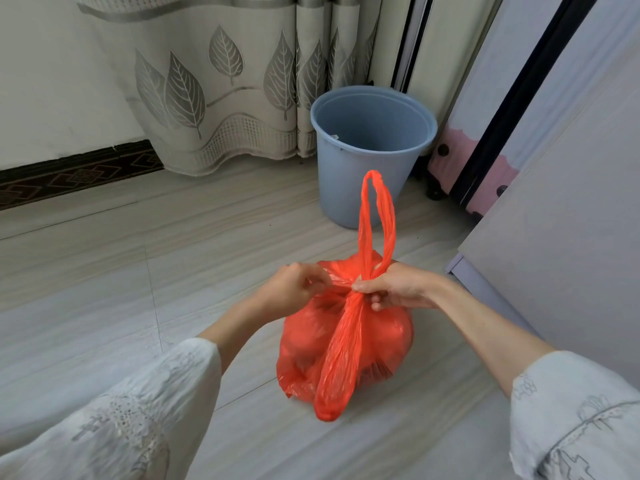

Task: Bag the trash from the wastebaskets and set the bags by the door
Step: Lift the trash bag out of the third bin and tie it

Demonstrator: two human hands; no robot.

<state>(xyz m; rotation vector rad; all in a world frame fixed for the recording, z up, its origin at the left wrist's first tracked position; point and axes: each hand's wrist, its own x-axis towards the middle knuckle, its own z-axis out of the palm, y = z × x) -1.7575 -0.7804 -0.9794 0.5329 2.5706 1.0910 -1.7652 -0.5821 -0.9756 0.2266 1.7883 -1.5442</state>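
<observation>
A full red plastic trash bag point(377, 344) sits on the floor in the middle of the head view. My right hand point(398, 287) grips the bag's gathered neck, where the two handles cross. One handle loop stands up above it; the other hangs down the bag's front. My left hand point(294, 289) pinches a fold of red plastic at the neck, just left of the right hand. Behind the bag stands a blue wastebasket point(363, 168), upright, with no liner and almost nothing visible inside.
A leaf-patterned curtain point(214, 81) hangs to the floor behind the wastebasket. A grey cabinet side point(561, 237) rises close on the right, with a pink dotted suitcase point(450, 157) beside the wastebasket. Pale tiled floor point(104, 271) spreads to the left.
</observation>
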